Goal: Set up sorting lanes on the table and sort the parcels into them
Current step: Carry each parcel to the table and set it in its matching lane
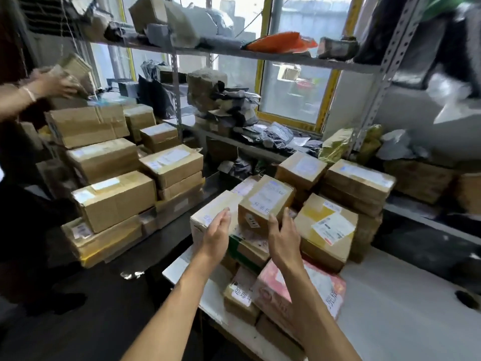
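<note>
Nearest, on the white table (pixel 390 308): a pink parcel (pixel 299 290). Just beyond, left hand (pixel 217 230) and right hand (pixel 282 235), fingers straight, holding nothing, either side of a small labelled box (pixel 265 201) atop the pile. Far left: stacked cartons (pixel 114 178). Farthest: shelves (pixel 260 54) of bags.

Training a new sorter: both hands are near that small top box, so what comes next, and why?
Probably close both hands, left and right, on the small box: they flank it open, and it sits topmost on the pile.
</note>
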